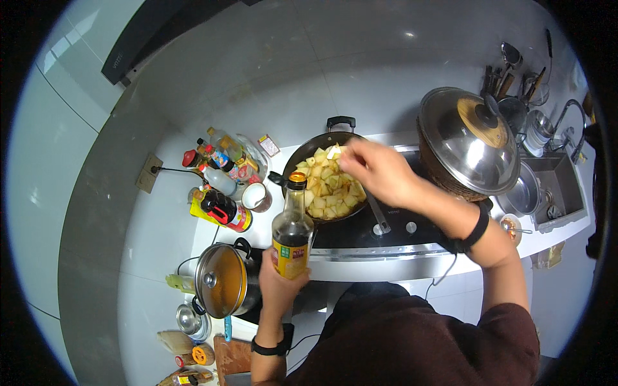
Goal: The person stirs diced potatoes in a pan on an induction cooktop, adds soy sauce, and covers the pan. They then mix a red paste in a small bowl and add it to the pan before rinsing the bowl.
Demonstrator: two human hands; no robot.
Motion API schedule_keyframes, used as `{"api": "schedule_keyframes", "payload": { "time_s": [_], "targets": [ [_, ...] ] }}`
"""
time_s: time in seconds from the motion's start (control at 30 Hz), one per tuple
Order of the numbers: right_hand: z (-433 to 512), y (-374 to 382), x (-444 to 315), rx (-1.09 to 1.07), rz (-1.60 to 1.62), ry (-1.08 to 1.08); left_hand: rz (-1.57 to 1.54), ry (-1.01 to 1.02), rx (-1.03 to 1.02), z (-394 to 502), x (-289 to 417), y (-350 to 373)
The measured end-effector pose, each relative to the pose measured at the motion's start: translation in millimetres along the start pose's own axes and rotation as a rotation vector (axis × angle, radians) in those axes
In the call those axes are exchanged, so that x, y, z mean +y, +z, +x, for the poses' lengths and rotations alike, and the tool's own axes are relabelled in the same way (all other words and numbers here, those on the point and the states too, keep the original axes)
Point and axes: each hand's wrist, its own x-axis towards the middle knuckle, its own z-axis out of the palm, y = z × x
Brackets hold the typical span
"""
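Observation:
My left hand [282,284] is wrapped around the lower part of a glass sauce bottle [292,231] with a yellow label and dark liquid inside. The bottle stands upright in front of the near left rim of a dark wok [289,169]. Pale diced vegetable chunks [330,186] fill the wok. Over the wok's right side is my right hand [376,169], blurred, with its fingers bent together; whether it holds anything is not clear. Below that hand, a utensil handle [378,212] slants out of the wok over the black cooktop [396,227].
At the left stand several condiment bottles [224,161], a white-filled cup [256,197] and a lidded pot [222,280]. A large pan with a domed lid [468,140] sits right of the wok, before the sink [562,188]. A wooden cutting board [231,354] lies at lower left.

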Motion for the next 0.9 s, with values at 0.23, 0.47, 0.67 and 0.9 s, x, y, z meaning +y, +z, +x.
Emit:
{"api": "schedule_keyframes", "payload": {
  "time_s": [0.23,0.47,0.67,0.9],
  "targets": [
    [-90.6,74.9,70.5,-0.218,-0.410,0.184,0.409,0.154,0.212,38.6,-22.8,-11.0],
    [-90.7,73.6,92.2,-0.176,-0.661,0.231,0.503,0.247,0.247,65.7,-24.7,-8.4],
    [-94.3,41.3,95.3,-0.004,-0.225,0.318,0.577,0.243,0.214,81.3,-26.5,-7.1],
    [-80.1,19.0,65.1,-0.154,0.985,0.825,0.635,0.270,0.193,94.9,-32.9,-3.0]
  ]
}}
